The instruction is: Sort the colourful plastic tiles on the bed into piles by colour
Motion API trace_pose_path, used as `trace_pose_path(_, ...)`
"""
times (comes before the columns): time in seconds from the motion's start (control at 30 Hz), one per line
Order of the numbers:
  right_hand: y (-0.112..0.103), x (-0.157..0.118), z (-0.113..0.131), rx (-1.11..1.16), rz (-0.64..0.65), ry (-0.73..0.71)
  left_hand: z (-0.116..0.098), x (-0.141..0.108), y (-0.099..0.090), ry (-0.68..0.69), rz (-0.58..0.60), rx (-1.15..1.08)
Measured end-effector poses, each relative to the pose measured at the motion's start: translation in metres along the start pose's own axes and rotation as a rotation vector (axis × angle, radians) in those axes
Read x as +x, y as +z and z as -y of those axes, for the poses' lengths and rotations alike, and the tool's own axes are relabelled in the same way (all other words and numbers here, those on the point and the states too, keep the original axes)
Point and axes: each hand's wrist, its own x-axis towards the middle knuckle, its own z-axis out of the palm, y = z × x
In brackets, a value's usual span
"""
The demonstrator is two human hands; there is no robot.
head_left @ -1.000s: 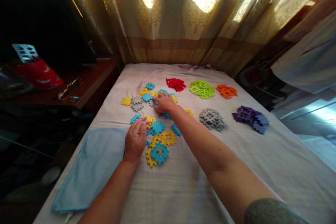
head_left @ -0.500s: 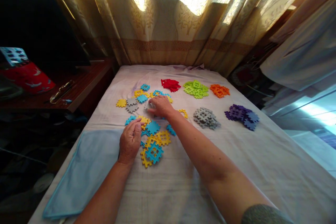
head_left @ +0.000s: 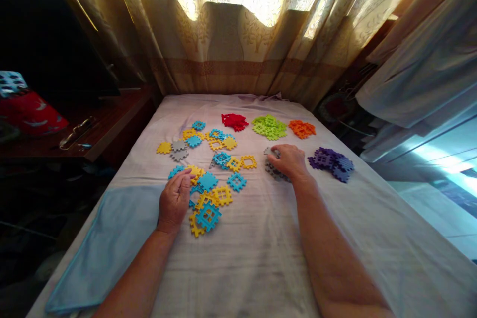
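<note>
My right hand (head_left: 288,160) is over the grey pile (head_left: 275,171), its fingers closed round a grey piece (head_left: 273,152) at the pile's top left. My left hand (head_left: 176,198) rests beside the mixed blue and yellow pieces, fingers together, near a yellow piece (head_left: 195,173); whether it grips anything is hidden. Close by are a solid blue piece (head_left: 207,181) and a blue window piece (head_left: 208,215). Two grey pieces (head_left: 179,150) lie further back, between a yellow piece (head_left: 164,147) and a blue one (head_left: 194,141).
Red (head_left: 234,122), lime green (head_left: 269,126) and orange (head_left: 302,129) piles stand at the back, a purple pile (head_left: 331,162) at the right. A light blue cloth (head_left: 112,243) covers the left edge. A brown desk (head_left: 112,131) adjoins on the left.
My right hand has moved right, from the blue and yellow pieces to the grey pile, and a grey piece there is gone. My left hand keeps its place; the view has shifted slightly.
</note>
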Motion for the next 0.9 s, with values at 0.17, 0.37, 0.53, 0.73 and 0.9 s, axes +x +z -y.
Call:
trace_pose_path(0.17,0.004,-0.002,0.006,0.028,0.016,-0.06,0.0,0.0,0.0,-0.008,-0.011,-0.008)
trace_pose_path(0.37,-0.003,-0.009,0.041,0.118,-0.057,-0.214,0.002,0.0,0.001,0.006,-0.005,-0.008)
trace_pose_path(0.53,0.012,-0.018,0.1,0.182,0.034,-0.526,0.002,0.0,0.002,0.044,0.02,0.035)
trace_pose_path(0.73,0.023,-0.026,0.117,0.133,0.14,-0.568,-0.001,0.0,0.002,0.058,0.03,0.053)
trace_pose_path(0.9,0.014,-0.029,0.107,0.177,0.166,-0.576,0.0,0.0,0.002,0.057,0.031,0.054)
